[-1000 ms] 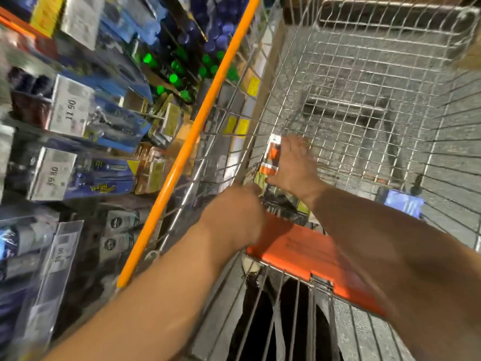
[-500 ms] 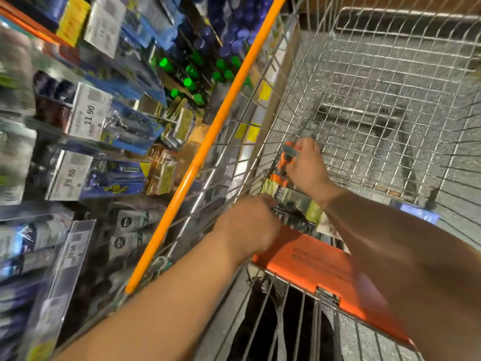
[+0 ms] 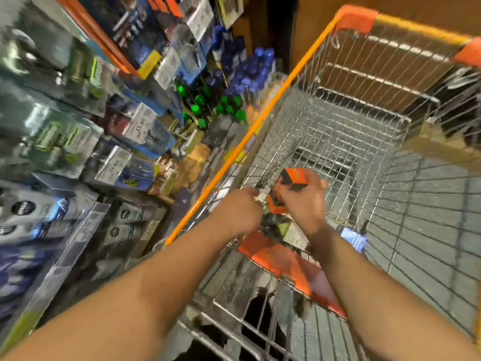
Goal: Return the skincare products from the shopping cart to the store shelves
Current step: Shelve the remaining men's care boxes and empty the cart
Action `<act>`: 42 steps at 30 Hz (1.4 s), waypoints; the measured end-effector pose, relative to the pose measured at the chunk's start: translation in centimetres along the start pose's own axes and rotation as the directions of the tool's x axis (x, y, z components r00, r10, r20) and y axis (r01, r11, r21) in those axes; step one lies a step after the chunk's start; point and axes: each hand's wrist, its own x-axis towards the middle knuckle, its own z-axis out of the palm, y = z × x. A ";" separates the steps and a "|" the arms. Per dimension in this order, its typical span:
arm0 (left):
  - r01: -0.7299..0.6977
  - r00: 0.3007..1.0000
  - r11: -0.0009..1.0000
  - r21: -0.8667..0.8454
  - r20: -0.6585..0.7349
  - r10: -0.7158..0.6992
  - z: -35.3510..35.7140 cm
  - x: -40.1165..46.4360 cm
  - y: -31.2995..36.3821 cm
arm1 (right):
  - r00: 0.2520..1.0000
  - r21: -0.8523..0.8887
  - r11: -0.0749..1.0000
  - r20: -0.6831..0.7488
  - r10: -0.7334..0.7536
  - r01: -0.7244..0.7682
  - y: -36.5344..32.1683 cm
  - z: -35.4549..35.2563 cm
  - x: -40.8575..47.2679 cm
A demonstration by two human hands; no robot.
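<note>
Both my hands reach into the wire shopping cart [image 3: 346, 118] with its orange rim. My right hand [image 3: 302, 201] grips a small orange and black box [image 3: 295, 177], lifted a little above the pile. My left hand [image 3: 238, 212] is curled around another package at the near left corner of the cart; blur hides what it is. More boxed products [image 3: 283, 227] lie under the hands against the orange child-seat flap [image 3: 283, 261]. The store shelves [image 3: 104, 126] stand to the left, packed with boxed and hanging goods.
Blue-capped [image 3: 250, 71] and green-capped bottles [image 3: 216, 105] fill the shelf past the cart's left rim. Price tags [image 3: 140, 126] hang on the shelf fronts. A blue packet [image 3: 354, 239] lies on the cart floor at the right. Grey tiled floor shows through the wire.
My right hand has lifted the orange and black box up off the pile. My head has tipped up, so more of the cart's far end and the shelves shows.
</note>
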 end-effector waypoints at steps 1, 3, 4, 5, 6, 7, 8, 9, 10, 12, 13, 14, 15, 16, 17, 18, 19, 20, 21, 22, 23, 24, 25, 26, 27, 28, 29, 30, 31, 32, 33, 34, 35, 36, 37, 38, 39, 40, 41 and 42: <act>-0.013 1.000 0.998 -0.060 -0.022 0.012 -0.6 -1.0 0.4 | 1.000 0.040 0.999 -0.003 0.005 -0.005 -1.7 -1.1 -0.6; -0.066 0.997 0.976 -0.209 -0.050 0.057 -1.7 -3.0 0.5 | 0.999 0.102 0.994 -0.037 -0.027 0.031 -5.0 -3.4 -2.2; -0.090 0.996 0.955 -0.284 -0.037 0.083 -2.2 -3.9 0.5 | 0.998 0.134 0.989 -0.044 -0.049 0.055 -6.8 -4.4 -3.1; -0.129 0.992 0.927 -0.353 -0.032 0.126 -2.9 -5.0 0.6 | 0.997 0.163 0.984 -0.038 -0.071 0.076 -8.5 -5.3 -4.1; -0.173 0.984 0.904 -0.391 -0.037 0.172 -3.5 -5.9 0.7 | 0.996 0.208 0.974 -0.015 -0.084 0.086 -9.9 -6.0 -4.9; -0.214 0.976 0.881 -0.423 -0.046 0.215 -4.5 -7.0 0.7 | 0.996 0.248 0.965 0.011 -0.093 0.087 -11.7 -6.8 -5.9; -0.257 0.965 0.852 -0.457 -0.072 0.253 -5.4 -7.9 0.4 | 0.993 0.280 0.956 0.047 -0.107 0.090 -13.3 -7.4 -7.0; -0.298 0.953 0.814 -0.499 -0.109 0.282 -6.1 -8.8 0.0 | 0.987 0.304 0.947 0.082 -0.139 0.108 -15.2 -7.9 -8.2; -0.320 0.946 0.781 -0.536 -0.132 0.297 -6.7 -9.7 -0.4 | 0.979 0.314 0.940 0.105 -0.174 0.133 -16.7 -8.3 -9.3; -0.345 0.937 0.731 -0.589 -0.169 0.306 -8.5 -12.0 -1.3 | 0.959 0.279 0.938 0.136 -0.249 0.204 -20.4 -8.5 -11.8; -0.350 0.935 0.715 -0.605 -0.178 0.307 -9.1 -12.7 -1.8 | 0.949 0.281 0.934 0.162 -0.272 0.219 -21.7 -8.5 -12.8; -0.366 0.929 0.699 -0.615 -0.199 0.311 -10.2 -14.0 -2.5 | 0.930 0.316 0.919 0.199 -0.308 0.237 -23.5 -8.3 -13.9; -0.392 0.919 0.680 -0.619 -0.227 0.322 -11.2 -15.2 -3.3 | 0.912 0.345 0.906 0.237 -0.336 0.244 -25.0 -7.9 -15.0; -0.418 0.908 0.672 -0.611 -0.258 0.330 -12.2 -16.5 -4.1 | 0.893 0.368 0.893 0.263 -0.366 0.258 -26.6 -7.5 -16.0; -0.436 0.900 0.666 -0.605 -0.285 0.331 -13.0 -17.8 -5.1 | 0.869 0.384 0.880 0.288 -0.403 0.281 -28.3 -7.1 -17.1; -0.449 0.894 0.644 -0.620 -0.308 0.326 -14.0 -19.3 -6.2 | 0.841 0.402 0.864 0.315 -0.440 0.302 -29.8 -6.5 -18.1; -0.452 0.892 0.614 -0.647 -0.316 0.323 -14.7 -20.4 -7.4 | 0.816 0.413 0.853 0.338 -0.469 0.319 -31.2 -5.9 -19.0; -0.450 0.893 0.583 -0.677 -0.328 0.308 -15.5 -21.7 -8.4 | 0.791 0.411 0.845 0.359 -0.496 0.343 -32.5 -5.3 -19.7; -0.444 0.896 0.553 -0.705 -0.337 0.289 -16.3 -23.0 -9.5 | 0.760 0.400 0.833 0.377 -0.530 0.382 -33.8 -4.6 -20.6; -0.449 0.894 0.524 -0.724 -0.352 0.279 -17.0 -24.4 -10.5 | 0.726 0.392 0.822 0.402 -0.557 0.413 -35.0 -4.0 -21.4; -0.465 0.885 0.508 -0.725 -0.371 0.281 -17.6 -25.3 -11.6 | 0.691 0.392 0.809 0.428 -0.582 0.438 -36.0 -3.4 -22.0; -0.494 0.870 0.496 -0.714 -0.411 0.274 -18.2 -26.5 -12.6 | 0.660 0.395 0.798 0.451 -0.600 0.456 -37.2 -2.8 -22.8; -0.523 0.852 0.479 -0.705 -0.452 0.264 -18.8 -27.7 -13.7 | 0.631 0.397 0.787 0.472 -0.616 0.472 -38.3 -2.1 -23.6; -0.547 0.834 0.462 -0.698 -0.501 0.231 -19.3 -29.0 -14.8 | 0.598 0.400 0.774 0.492 -0.633 0.491 -39.6 -1.3 -24.7; -0.565 0.819 0.451 -0.691 -0.538 0.200 -19.7 -30.0 -15.9 | 0.564 0.409 0.759 0.509 -0.651 0.506 -40.7 -0.6 -25.7; -0.578 0.802 0.449 -0.681 -0.575 0.162 -20.1 -31.2 -16.9 | 0.530 0.423 0.743 0.523 -0.668 0.520 -41.9 0.2 -26.8; -0.594 0.782 0.448 -0.668 -0.609 0.129 -20.4 -32.4 -18.1 | 0.488 0.439 0.722 0.537 -0.688 0.535 -43.0 1.1 -28.0; -0.608 0.764 0.436 -0.664 -0.639 0.091 -20.8 -33.7 -19.2 | 0.445 0.449 0.703 0.554 -0.704 0.552 -44.2 2.0 -29.4; -0.617 0.749 0.427 -0.661 -0.659 0.062 -21.1 -34.6 -20.1 | 0.410 0.454 0.689 0.571 -0.712 0.565 -45.1 2.7 -30.3; -0.633 0.725 0.424 -0.648 -0.689 0.030 -21.5 -36.1 -21.2 | 0.366 0.466 0.668 0.584 -0.725 0.580 -46.3 3.7 -31.7; -0.647 0.700 0.427 -0.632 -0.714 0.003 -21.8 -37.1 -22.0 | 0.328 0.476 0.652 0.597 -0.732 0.590 -47.1 4.4 -32.7; -0.663 0.670 0.427 -0.615 -0.742 -0.027 -22.1 -38.4 -22.9 | 0.291 0.487 0.635 0.606 -0.740 0.599 -48.1 5.1 -33.9; -0.680 0.639 0.425 -0.597 -0.767 -0.054 -22.3 -39.6 -23.8 | 0.256 0.498 0.622 0.618 -0.744 0.605 -49.0 5.8 -35.2; -0.697 0.607 0.419 -0.582 -0.790 -0.087 -22.5 -41.0 -24.9 | 0.217 0.507 0.605 0.628 -0.747 0.614 -49.9 6.6 -36.5; -0.708 0.588 0.405 -0.578 -0.801 -0.115 -22.7 -42.1 -25.6 | 0.181 0.514 0.588 0.637 -0.750 0.625 -50.7 7.1 -37.5; -0.713 0.576 0.394 -0.580 -0.805 -0.143 -22.8 -43.3 -26.3 | 0.137 0.522 0.564 0.645 -0.752 0.640 -51.5 7.6 -38.6; -0.714 0.559 0.402 -0.574 -0.812 -0.166 -22.9 -44.3 -27.1 | 0.092 0.527 0.539 0.653 -0.752 0.657 -52.3 8.1 -39.7; -0.708 0.535 0.430 -0.560 -0.823 -0.191 -22.9 -45.4 -27.8 | 0.048 0.532 0.511 0.659 -0.751 0.675 -53.2 8.5 -40.8; -0.712 0.504 0.449 -0.540 -0.838 -0.209 -22.8 -46.6 -28.5 | 0.007 0.535 0.480 0.663 -0.748 0.695 -54.0 8.8 -42.1; -0.719 0.474 0.456 -0.524 -0.850 -0.229 -22.8 -47.9 -29.2 | -0.036 0.537 0.444 0.665 -0.746 0.718 -54.9 9.1 -43.3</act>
